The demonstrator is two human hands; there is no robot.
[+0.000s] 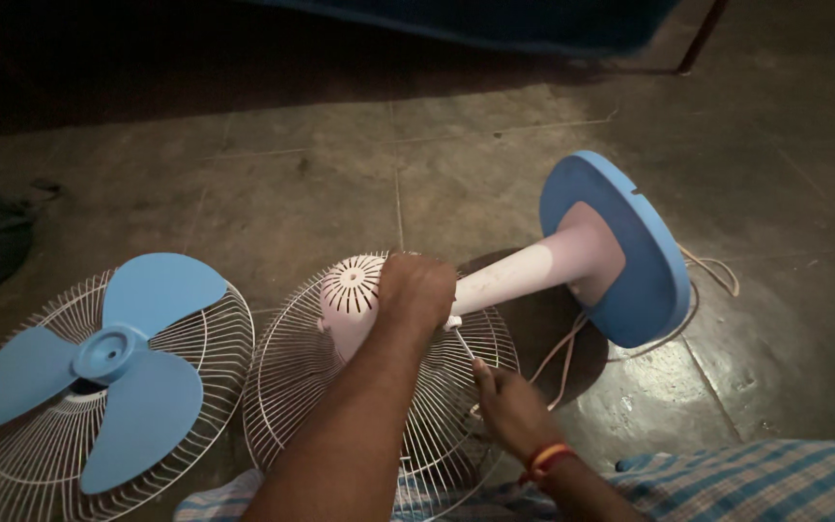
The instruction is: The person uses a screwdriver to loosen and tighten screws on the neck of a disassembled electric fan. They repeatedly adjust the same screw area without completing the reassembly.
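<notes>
Head view: left hand (416, 290) clamps the pink motor housing (348, 302) steady on its wire guard (292, 387) lying on the floor, while right hand (506, 406) pinches a thin screwdriver (462, 343) angled into the neck joint.

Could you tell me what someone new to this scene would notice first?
At centre, the left hand grips a white fan motor housing lying on a wire fan guard, while the right hand holds a thin tool to it. The blue round base tilts up at right. At left, a blue fan blade rests on another wire guard.
</notes>
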